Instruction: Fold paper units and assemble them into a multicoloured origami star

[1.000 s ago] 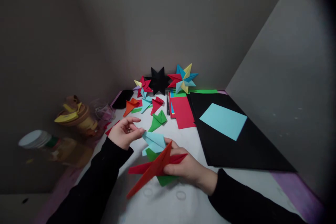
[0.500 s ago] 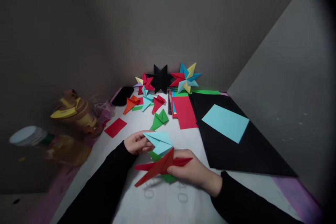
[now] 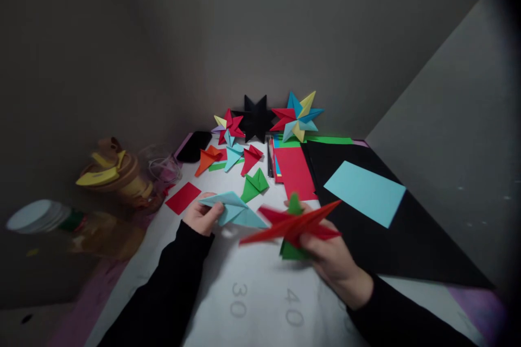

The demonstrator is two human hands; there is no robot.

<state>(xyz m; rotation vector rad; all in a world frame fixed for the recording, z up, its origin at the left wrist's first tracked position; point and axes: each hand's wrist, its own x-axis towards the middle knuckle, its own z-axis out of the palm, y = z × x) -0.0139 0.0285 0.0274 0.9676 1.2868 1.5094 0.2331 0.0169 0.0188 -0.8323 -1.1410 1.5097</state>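
Between the thumb and fingers of my left hand [image 3: 204, 218] is a light blue folded paper piece [image 3: 236, 210], its point reaching toward the right. My right hand [image 3: 331, 257] grips a partly built paper star [image 3: 291, 229] made of red, orange-red and green folded pieces, slightly blurred. A small gap separates the blue piece from the star. Just beyond them on the table lies a green folded piece [image 3: 255, 185]. Farther back are a red folded piece [image 3: 252, 159], a light blue folded piece [image 3: 233, 156] and an orange folded piece [image 3: 208, 159].
Against the back wall lean a black star [image 3: 255, 119], a multicoloured star [image 3: 298, 117] and a smaller star [image 3: 228, 127]. At right, a light blue sheet [image 3: 365, 192] lies on black card [image 3: 407, 249]. A jar [image 3: 103, 236] and a yellow-brown cup [image 3: 130, 176] stand at left, near a phone [image 3: 194, 147].
My hands have drawn apart: the star has moved right and turned, while the light blue piece, earlier overlapping it, has come away to the left. The view has shifted slightly.
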